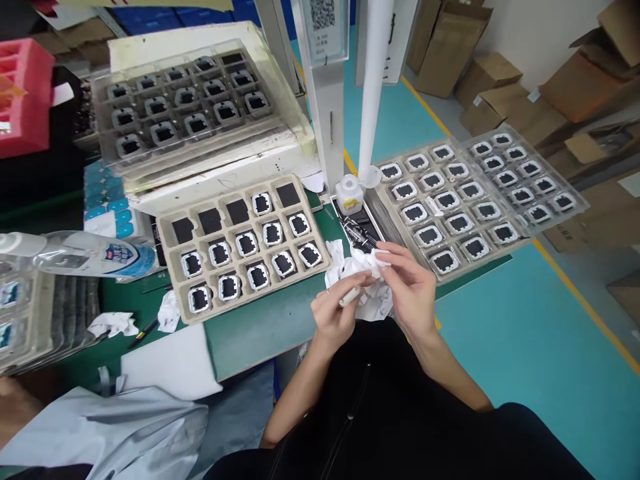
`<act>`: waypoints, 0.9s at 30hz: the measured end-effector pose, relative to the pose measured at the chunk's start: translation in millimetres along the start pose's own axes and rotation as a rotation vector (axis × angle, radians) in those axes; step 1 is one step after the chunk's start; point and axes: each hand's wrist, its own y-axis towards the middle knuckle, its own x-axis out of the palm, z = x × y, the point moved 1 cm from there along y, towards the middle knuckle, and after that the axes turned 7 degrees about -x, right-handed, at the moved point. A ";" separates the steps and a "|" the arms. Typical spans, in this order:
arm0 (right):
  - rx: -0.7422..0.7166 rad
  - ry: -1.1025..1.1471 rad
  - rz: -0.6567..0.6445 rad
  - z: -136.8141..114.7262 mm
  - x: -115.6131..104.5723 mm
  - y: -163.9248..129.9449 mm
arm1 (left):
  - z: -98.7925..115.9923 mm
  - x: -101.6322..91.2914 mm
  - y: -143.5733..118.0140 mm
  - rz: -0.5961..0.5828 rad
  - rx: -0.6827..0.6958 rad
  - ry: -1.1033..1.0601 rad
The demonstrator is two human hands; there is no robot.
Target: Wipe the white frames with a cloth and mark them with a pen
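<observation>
My left hand (335,308) is closed around a slim white pen-like stick (350,296), whose blunt end points toward me. With bent fingers my right hand (413,287) pinches a crumpled white tissue (377,303) with small dark marks. The two hands almost meet over the tissue, and any small part inside its folds is hidden. Just beyond them is a narrow box of black markers (357,230), with a small white bottle (349,195) at its far end. To the left lies a beige tray (235,230) of white-rimmed frames with dark centres; several of its pockets hold no frame.
Stacked trays of similar frames (445,200) overhang the table at right. More trays (185,100) rest on a white block behind. A spray bottle (95,253) lies at left, near a co-worker's sleeve (115,427). A white post (325,113) rises ahead. Cardboard boxes (493,77) stand beyond.
</observation>
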 end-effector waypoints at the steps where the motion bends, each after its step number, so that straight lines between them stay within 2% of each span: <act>1: -0.045 -0.049 -0.046 -3.6 -0.6 0.5 | 1.3 -1.0 1.9 0.023 -0.042 -0.046; 4: -0.112 -0.102 -0.113 -13.6 0.9 1.4 | 3.2 -4.2 10.0 0.052 -0.122 -0.138; 10: -0.090 -0.085 -0.047 -13.2 3.3 4.7 | 0.3 -7.1 17.2 0.011 -0.178 -0.156; 16: -0.099 -0.111 0.000 -10.8 4.4 4.6 | 0.1 -4.8 11.0 0.006 -0.066 -0.007; 19: -0.062 -0.084 -0.024 -10.9 7.1 2.5 | 0.3 -4.0 10.3 -0.006 -0.022 0.065; 24: 0.062 0.070 -0.041 3.0 6.0 2.3 | -0.5 -4.4 11.4 0.029 -0.138 -0.038; 27: 0.046 0.073 -0.065 8.8 5.7 3.1 | -1.9 -4.3 10.4 0.018 -0.231 -0.137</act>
